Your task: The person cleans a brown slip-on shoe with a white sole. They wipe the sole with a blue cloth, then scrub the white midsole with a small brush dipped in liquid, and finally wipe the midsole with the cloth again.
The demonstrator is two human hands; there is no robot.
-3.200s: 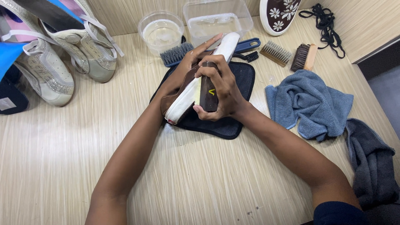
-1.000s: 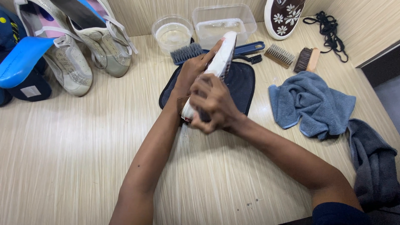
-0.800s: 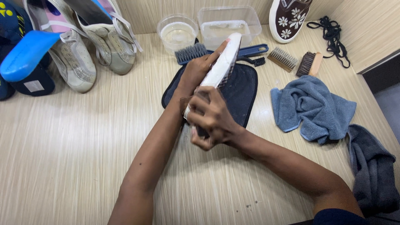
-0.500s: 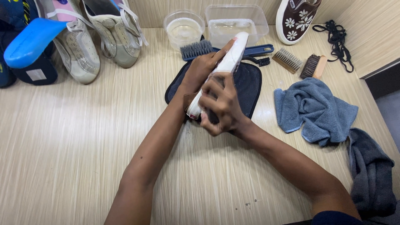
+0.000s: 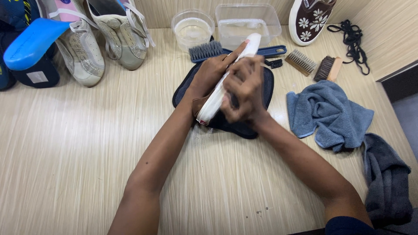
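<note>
Above the dark blue mat (image 5: 257, 93) at the middle of the table (image 5: 78, 148), both hands work on a brown shoe with a white sole (image 5: 226, 80). The left hand (image 5: 209, 74) is closed around the shoe's brown upper, its forefinger stretched along the sole toward the toe, so the shoe is tipped on edge with the white rim facing up. The right hand (image 5: 244, 89) is closed on something dark pressed against the sole; it is blurred, and what it grips cannot be made out. The two hands are close together, touching the same shoe from either side.

Just behind the shoe's toe lie a blue-handled scrub brush (image 5: 207, 50) and a small black brush (image 5: 274, 63). Behind those stand a round clear bowl of water (image 5: 192, 25) and a rectangular clear tub (image 5: 248, 19), side by side against the wall. To the right lie a pale-bristled wooden brush (image 5: 300, 62) and a dark-bristled wooden brush (image 5: 327, 68), with a brown flowered shoe (image 5: 311, 15) and black laces (image 5: 350, 37) further back. A blue cloth (image 5: 328, 115) lies crumpled right of the mat, and a grey cloth (image 5: 387, 178) sits near the table's right edge. At the far left stand a pair of pale glittery sneakers (image 5: 93, 43), beside a blue insole (image 5: 28, 43).
</note>
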